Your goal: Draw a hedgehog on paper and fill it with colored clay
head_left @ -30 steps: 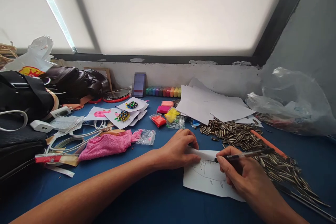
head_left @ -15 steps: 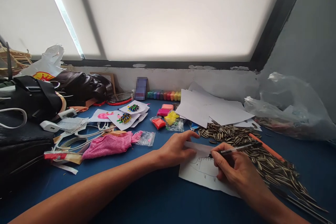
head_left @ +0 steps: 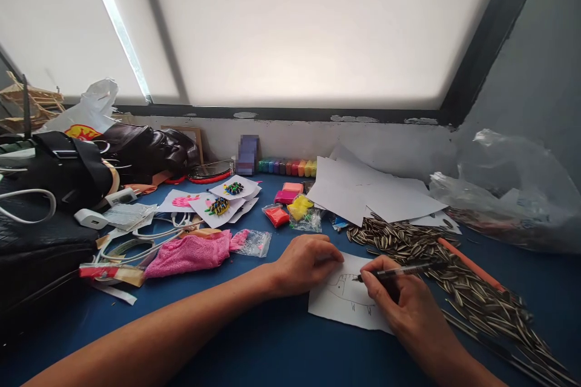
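My right hand (head_left: 402, 299) pinches a black pen (head_left: 394, 270), its tip on a small white sheet of paper (head_left: 333, 305). A pencil-thin outline drawing of a rounded animal body with an eye, a zigzag line and short legs shows on the sheet; my right hand covers its right part. My left hand (head_left: 308, 263) is closed, its fingers bent and pressed against the sheet's upper left edge, holding it to the blue table (head_left: 272, 338). Striped sunflower seeds (head_left: 472, 290) lie heaped just beyond and right of my right hand.
An orange stick (head_left: 469, 263) lies across the seeds. White sheets (head_left: 372, 187), clay packets (head_left: 276, 215) and a row of coloured clay (head_left: 288, 168) sit behind. Left are seed-decorated pictures (head_left: 238, 205), a pink cloth (head_left: 190, 254), cables and black bags (head_left: 40, 242). A plastic bag (head_left: 512, 205) stands right.
The fingers of my left hand have drawn in and bent down onto the paper; before, the index finger stretched out. The pen tip has shifted slightly left and down. The view has shifted a little.
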`<state>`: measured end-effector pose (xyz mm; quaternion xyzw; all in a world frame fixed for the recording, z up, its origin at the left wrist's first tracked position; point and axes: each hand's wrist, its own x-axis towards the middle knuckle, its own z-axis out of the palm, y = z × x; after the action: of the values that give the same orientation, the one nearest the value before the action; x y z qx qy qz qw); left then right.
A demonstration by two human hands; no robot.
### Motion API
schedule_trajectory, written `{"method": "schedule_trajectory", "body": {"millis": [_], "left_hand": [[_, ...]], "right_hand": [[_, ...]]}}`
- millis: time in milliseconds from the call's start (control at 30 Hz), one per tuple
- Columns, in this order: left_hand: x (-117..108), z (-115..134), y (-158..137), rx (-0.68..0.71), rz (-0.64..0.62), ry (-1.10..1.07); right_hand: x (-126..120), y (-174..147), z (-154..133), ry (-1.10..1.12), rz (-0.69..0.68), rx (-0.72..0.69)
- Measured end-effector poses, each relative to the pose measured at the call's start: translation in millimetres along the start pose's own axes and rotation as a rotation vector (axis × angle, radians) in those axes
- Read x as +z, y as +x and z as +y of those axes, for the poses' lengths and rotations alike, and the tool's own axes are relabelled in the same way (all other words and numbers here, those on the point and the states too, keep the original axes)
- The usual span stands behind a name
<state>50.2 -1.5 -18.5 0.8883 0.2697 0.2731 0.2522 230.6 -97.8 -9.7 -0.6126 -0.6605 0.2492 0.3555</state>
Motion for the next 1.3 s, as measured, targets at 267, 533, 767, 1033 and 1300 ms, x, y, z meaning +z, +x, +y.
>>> {"method": "schedule_trajectory", "body": {"millis": [267,533,767,1033,1300], "left_hand": [[0,0,-1,-0.024,-0.034,0.031],[-1,0,-2,-0.031,-0.054,0.017],[-12,3,-2,-0.008,-0.167,-0.016],[-15,3,0,-0.022,-0.226,0.001],[-12,3,-5,0.017,-0.18,0.04]], "right_hand": [[0,0,0,-0.072,0.015,-0.058],[-2,-1,-7,-0.089,0.029,-0.043],[-1,0,-5,-0.05,-0.01,-0.016],[-1,1,-5,-0.024,-0.065,-0.011],[1,0,-1,-0.014,-0.073,-0.004]]}}
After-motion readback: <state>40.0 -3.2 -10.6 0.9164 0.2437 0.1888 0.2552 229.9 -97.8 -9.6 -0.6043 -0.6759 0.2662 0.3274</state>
